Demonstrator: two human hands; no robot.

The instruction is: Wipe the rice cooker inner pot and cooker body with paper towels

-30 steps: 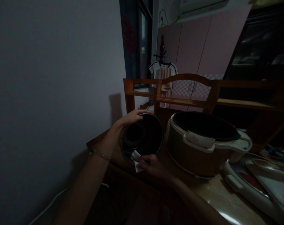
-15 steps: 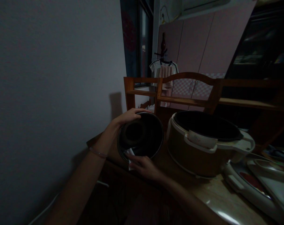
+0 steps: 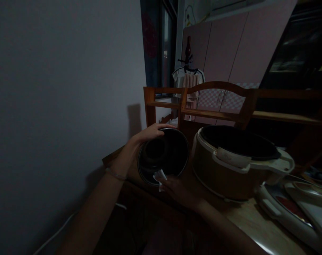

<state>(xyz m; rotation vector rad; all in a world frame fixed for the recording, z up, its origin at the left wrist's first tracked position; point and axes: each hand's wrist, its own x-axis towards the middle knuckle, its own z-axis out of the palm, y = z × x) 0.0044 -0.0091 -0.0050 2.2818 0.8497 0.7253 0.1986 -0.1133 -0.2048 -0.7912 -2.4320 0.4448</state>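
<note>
A dark, round inner pot (image 3: 174, 152) is tilted on its side, its opening facing me. My left hand (image 3: 153, 133) grips its upper left rim, thumb inside and fingers over the outside. In my right hand (image 3: 175, 189) is a white tissue (image 3: 160, 177), pressed against the pot's lower rim and inner wall. Just right of the pot stands the rice cooker body (image 3: 219, 177), lidless, with a dark cavity and a pale handle at its front.
The cooker's detached lid (image 3: 286, 209) lies on the tabletop (image 3: 246, 219) at the right. A wooden shelf rail (image 3: 216, 114) runs along the back. A pale wall (image 3: 70, 88) rises close on the left, with a white cable (image 3: 57, 232) below.
My right hand has slid the tissue a little rightward along the pot's lower rim. The whole view has shifted slightly; my left hand keeps its grip on the pot.
</note>
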